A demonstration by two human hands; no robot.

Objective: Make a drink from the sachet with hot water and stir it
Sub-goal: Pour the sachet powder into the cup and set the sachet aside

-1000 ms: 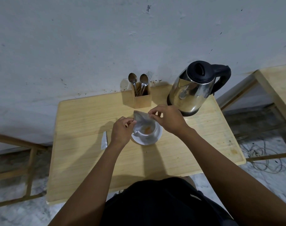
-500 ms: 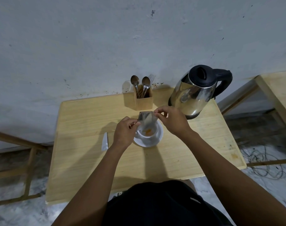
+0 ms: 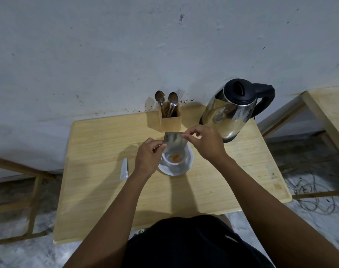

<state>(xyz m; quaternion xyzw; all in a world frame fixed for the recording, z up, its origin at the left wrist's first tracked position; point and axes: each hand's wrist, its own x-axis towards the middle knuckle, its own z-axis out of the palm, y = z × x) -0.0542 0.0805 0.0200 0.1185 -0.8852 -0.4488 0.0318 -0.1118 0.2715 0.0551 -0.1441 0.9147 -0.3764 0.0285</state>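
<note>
A silvery sachet [image 3: 173, 140] hangs upside down over a white cup [image 3: 172, 157] that stands on a white saucer [image 3: 181, 168]. Orange powder [image 3: 175, 157] lies in the cup's bottom. My left hand [image 3: 147, 158] pinches the sachet's lower left corner, and my right hand [image 3: 205, 143] pinches its upper right edge. A steel kettle [image 3: 230, 111] with a black lid and handle stands at the table's back right. Two spoons [image 3: 165, 102] stick up from a wooden holder [image 3: 170, 121] behind the cup.
A torn white strip [image 3: 124, 169] lies on the wooden table [image 3: 99, 171] left of the saucer. The wall stands right behind the table. A second wooden table [image 3: 331, 113] is at the right, with cables [image 3: 309, 192] on the floor below.
The sachet has tipped from slanting to nearly upright over the cup, and both hands have lifted slightly. More orange powder shows in the cup.
</note>
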